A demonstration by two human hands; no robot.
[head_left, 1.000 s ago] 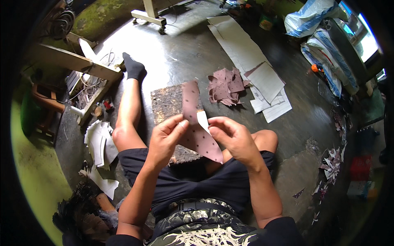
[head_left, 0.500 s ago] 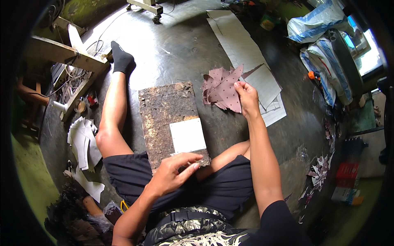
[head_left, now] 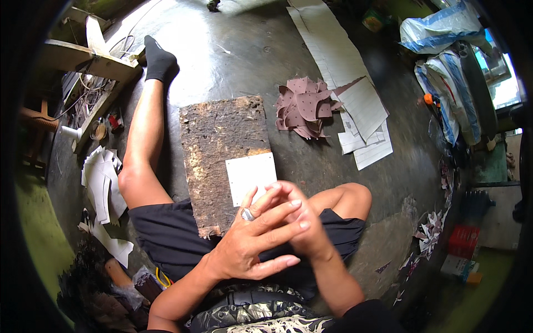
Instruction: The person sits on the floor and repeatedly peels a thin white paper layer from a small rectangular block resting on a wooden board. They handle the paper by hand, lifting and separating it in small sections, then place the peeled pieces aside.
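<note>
The person sat on the dark floor [head_left: 233, 50] with the left leg stretched out and the right leg folded. Both hands met over the lap. The left hand [head_left: 252, 241] lay on top, fingers spread and extended, a ring on one finger, pressed across the right hand [head_left: 300, 222], whose fingers curled under it; neither hand visibly held anything, though whether something small sat between the palms could not be told.

Just beyond the fingertips of both hands lay a white square sheet [head_left: 251, 176], flat on the near end of a worn brown board [head_left: 219, 139] that rested over the left thigh and ran away from the hands. Farther out, past the right hand, a heap of mauve perforated pieces [head_left: 304, 106] sat on the floor, touching a spread of white paper patterns [head_left: 355, 105]. To the left of the left hand, beyond the outstretched leg, lay a loose pile of white cut shapes [head_left: 102, 180], well apart from both hands.
</note>
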